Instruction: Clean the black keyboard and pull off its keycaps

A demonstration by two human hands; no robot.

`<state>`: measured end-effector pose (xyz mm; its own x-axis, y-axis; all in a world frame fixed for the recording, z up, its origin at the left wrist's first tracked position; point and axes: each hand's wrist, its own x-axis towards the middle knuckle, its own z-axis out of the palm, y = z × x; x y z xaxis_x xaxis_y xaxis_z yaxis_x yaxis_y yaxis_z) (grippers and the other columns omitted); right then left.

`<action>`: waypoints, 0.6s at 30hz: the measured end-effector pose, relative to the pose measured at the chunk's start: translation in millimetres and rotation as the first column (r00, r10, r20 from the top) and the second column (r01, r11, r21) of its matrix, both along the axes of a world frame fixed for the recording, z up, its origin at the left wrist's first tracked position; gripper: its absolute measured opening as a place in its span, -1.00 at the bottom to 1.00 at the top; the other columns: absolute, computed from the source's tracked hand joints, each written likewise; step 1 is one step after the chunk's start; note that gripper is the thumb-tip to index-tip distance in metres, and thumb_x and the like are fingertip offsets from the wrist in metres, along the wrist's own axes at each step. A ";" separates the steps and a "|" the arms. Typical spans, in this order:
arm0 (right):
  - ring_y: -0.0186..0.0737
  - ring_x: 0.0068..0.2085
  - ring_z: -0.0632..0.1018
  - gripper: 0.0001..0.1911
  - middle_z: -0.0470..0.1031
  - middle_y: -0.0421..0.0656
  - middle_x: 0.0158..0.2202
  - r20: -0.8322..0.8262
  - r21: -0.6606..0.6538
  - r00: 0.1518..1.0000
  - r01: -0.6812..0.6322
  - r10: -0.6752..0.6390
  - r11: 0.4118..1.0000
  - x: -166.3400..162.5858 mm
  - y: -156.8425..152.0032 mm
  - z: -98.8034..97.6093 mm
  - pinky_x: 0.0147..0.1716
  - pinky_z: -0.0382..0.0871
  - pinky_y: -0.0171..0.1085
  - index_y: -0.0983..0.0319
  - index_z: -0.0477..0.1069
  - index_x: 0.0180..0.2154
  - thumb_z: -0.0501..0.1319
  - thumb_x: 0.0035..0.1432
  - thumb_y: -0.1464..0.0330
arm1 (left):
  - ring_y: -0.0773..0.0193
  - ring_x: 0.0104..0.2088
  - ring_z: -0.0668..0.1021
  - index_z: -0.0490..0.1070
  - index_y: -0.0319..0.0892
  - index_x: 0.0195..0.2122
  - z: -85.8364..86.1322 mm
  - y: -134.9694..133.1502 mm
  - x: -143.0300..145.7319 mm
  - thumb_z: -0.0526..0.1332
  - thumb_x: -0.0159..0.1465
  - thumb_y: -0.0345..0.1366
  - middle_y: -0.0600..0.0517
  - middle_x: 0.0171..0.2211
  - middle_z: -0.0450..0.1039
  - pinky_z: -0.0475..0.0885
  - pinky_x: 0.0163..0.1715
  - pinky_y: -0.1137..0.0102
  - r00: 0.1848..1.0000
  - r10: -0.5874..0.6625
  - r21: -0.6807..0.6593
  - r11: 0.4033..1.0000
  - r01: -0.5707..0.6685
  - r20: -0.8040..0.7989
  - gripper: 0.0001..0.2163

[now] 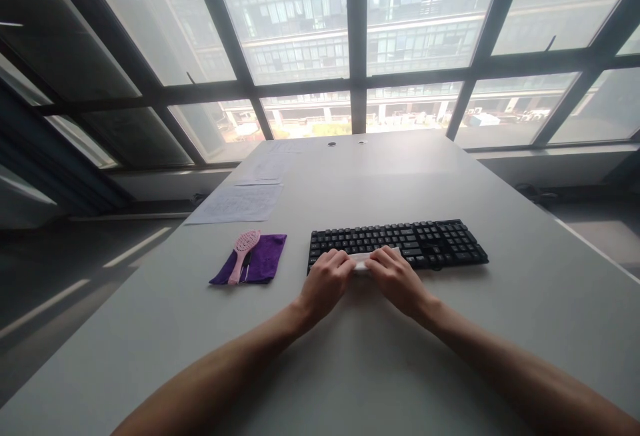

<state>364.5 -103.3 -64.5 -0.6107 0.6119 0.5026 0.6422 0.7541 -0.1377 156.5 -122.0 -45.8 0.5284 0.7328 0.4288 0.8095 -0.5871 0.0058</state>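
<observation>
Both hands meet at the front edge of a black keyboard [390,239] lying on the white table. My left hand [327,279] is closed, its thumb and fingers pinching the left end of a small white item [361,261] that looks like a folded tissue or wipe. My right hand [397,279] is closed on the same white item from the right side. The white item is over the keyboard's lower keys, partly hidden by my fingers. I cannot tell whether it presses on the keys.
To the left, a purple cloth [270,256] lies on the table [380,186] with a pink hairbrush [247,243] and a small dark, pronged tool [245,266] on it. Printed papers [240,203] are spread farther back at left. Large windows stand beyond the far edge.
</observation>
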 end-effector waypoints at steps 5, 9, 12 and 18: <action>-0.10 -0.17 0.38 -0.87 0.45 -0.07 -0.22 0.038 -0.024 0.998 0.044 -0.043 0.999 -0.9 0.5 -0.8 -0.16 0.26 -0.15 0.26 0.44 -0.25 0.15 0.33 0.53 | 0.20 -0.26 0.44 0.48 -0.19 -0.28 -4.1 3.8 -1.5 0.15 0.42 -0.38 -0.03 -0.29 0.45 0.41 -0.21 0.30 0.997 -0.038 -0.038 0.998 0.040 0.063 -0.85; -0.12 -0.19 0.37 -0.85 0.45 -0.07 -0.24 0.064 -0.035 0.997 0.049 -0.047 0.998 -0.4 2.3 -0.8 -0.19 0.26 -0.17 0.27 0.44 -0.28 0.16 0.29 0.58 | 0.20 -0.25 0.44 0.49 -0.19 -0.23 -7.3 6.8 -0.7 0.15 0.40 -0.45 -0.03 -0.27 0.46 0.42 -0.20 0.31 0.993 -0.072 -0.055 0.996 0.077 0.094 -0.87; -0.14 -0.22 0.37 -0.82 0.44 -0.09 -0.28 0.071 -0.043 0.997 0.026 -0.023 0.999 0.4 2.7 1.1 -0.23 0.26 -0.19 0.26 0.43 -0.33 0.15 0.29 0.59 | 0.22 -0.29 0.44 0.48 -0.19 -0.30 -8.5 8.8 -0.6 0.16 0.38 -0.49 0.00 -0.33 0.44 0.42 -0.24 0.33 0.990 -0.112 -0.047 0.992 0.117 0.090 -0.85; -0.13 -0.21 0.37 -0.83 0.44 -0.08 -0.26 0.059 -0.044 0.998 0.031 -0.028 0.999 3.0 -0.1 2.3 -0.21 0.28 -0.19 0.27 0.43 -0.32 0.15 0.31 0.58 | 0.23 -0.30 0.44 0.49 -0.19 -0.27 -9.7 9.8 -1.4 0.14 0.40 -0.47 0.00 -0.32 0.46 0.42 -0.25 0.33 0.981 -0.146 -0.024 0.988 0.150 0.129 -0.85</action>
<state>367.4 -103.3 -62.1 -0.6197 0.6512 0.4381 0.6718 0.7287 -0.1329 155.2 -112.2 -55.5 0.5749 0.6656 0.4759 0.7053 -0.6980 0.1242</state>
